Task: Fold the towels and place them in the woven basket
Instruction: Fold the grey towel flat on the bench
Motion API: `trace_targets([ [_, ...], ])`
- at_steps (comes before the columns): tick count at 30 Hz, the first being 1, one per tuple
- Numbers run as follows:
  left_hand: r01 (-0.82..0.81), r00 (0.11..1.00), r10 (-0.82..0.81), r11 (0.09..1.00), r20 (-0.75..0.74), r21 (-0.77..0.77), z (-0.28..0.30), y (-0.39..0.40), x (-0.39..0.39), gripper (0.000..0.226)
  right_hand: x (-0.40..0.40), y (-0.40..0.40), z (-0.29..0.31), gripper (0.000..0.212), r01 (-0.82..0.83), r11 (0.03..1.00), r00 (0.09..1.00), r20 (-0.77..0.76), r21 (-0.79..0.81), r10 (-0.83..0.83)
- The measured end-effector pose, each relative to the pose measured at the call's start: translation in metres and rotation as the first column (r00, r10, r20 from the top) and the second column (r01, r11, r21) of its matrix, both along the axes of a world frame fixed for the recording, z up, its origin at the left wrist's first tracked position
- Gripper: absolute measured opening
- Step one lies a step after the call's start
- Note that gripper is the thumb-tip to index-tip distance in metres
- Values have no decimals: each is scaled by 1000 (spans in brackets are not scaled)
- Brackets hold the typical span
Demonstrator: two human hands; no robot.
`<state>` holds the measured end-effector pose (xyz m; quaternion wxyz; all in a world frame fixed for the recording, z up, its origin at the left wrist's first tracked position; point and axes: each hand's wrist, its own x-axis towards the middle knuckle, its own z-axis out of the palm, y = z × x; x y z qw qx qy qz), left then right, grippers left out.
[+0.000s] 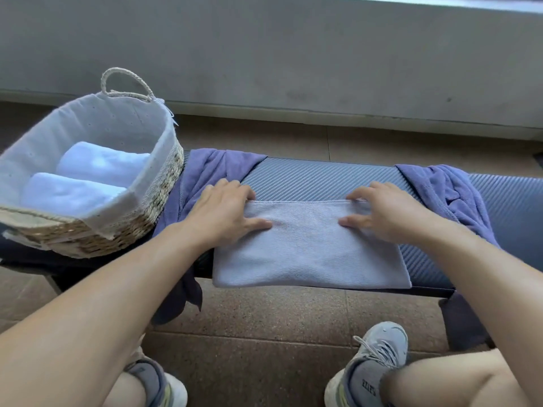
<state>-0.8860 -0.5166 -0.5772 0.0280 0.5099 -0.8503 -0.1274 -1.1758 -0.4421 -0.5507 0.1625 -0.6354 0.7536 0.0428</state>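
From the head camera, a folded pale lilac towel [311, 248] lies flat on a dark ribbed bench pad [323, 180], its near edge hanging just over the pad's front. The left hand [223, 212] rests on the towel's left far corner, fingers curled over the far edge with the thumb stretched flat across the cloth. The right hand [388, 212] mirrors it at the right far corner, fingertips pinching the far edge, thumb lying on the fabric. Two unfolded purple towels sit on the bench, one [205, 171] to the left beside the woven basket [152, 201], the other [440, 195] crumpled to the right. The basket, cloth-lined, stands at the bench's left end and holds two folded light blue towels [88, 180] side by side.
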Motion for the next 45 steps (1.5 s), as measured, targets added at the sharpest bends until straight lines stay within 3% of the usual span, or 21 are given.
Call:
trace_targets([
  [3,-24,1000,22,996,21,91,9,-7,1,56,-5,-6,6,53,64,996,995,72,65,-68],
  [6,-5,993,27,980,-111,199,15,-9,2,51,-10,-8,13,55,39,992,995,87,120,-50],
  [8,-24,969,81,972,-235,235,19,-9,1,47,-16,-6,21,52,52,995,982,179,89,-67],
  [12,-71,801,143,987,-582,145,39,-13,0,46,-20,-2,46,49,202,959,877,472,-201,-86],
  [14,-96,677,89,995,-731,33,54,-13,1,44,-16,-1,55,50,304,858,814,580,-414,-9],
  [16,-95,629,-28,989,-777,-113,63,-10,3,39,-15,1,60,48,335,778,788,611,-532,79],
  [18,-77,685,-123,968,-718,-239,61,-5,5,33,-16,7,60,45,247,780,851,514,-575,109],
  [20,14,803,-181,958,-568,-285,50,5,11,35,-18,15,55,38,99,858,943,322,-505,80],
  [21,87,878,-189,967,-441,-241,43,11,15,36,-18,21,51,34,18,920,974,214,-391,72],
  [23,205,976,-206,979,-70,-18,32,27,20,31,-15,33,42,28,-115,993,992,48,9,115],
  [24,227,970,-233,971,70,74,32,34,22,26,-14,39,39,27,-153,969,988,9,196,154],
  [25,216,966,-229,970,119,113,35,38,23,23,-12,44,40,27,-168,938,984,-8,303,179],
  [27,123,992,-124,992,31,41,51,42,22,21,-10,48,52,22,-134,956,991,5,260,137],
  [29,17,991,-26,997,-130,-75,62,40,16,22,-7,45,60,15,-69,994,997,28,85,67],
  [32,-37,950,11,996,-312,-78,52,38,0,31,9,33,51,14,-38,987,993,104,-156,55],
  [34,32,956,-43,998,-291,-45,32,36,-12,37,26,21,34,30,-53,968,984,152,-245,92],
  [37,134,970,-135,991,-203,-20,5,32,-29,64,56,10,6,49,-135,914,966,156,-383,208],
  [39,162,981,-158,986,-114,26,-9,28,-33,78,66,10,-18,66,-212,916,967,66,-340,248],
  [41,195,980,-198,977,24,87,-18,25,-31,91,67,17,-39,81,-258,947,966,-19,-192,260],
  [43,205,976,-213,967,38,153,-19,21,-27,102,63,18,-44,82,-276,949,960,-1,-153,280],
  [45,216,976,-219,957,-9,195,-19,17,-22,114,61,17,-41,85,-272,938,961,-3,-217,278],
])
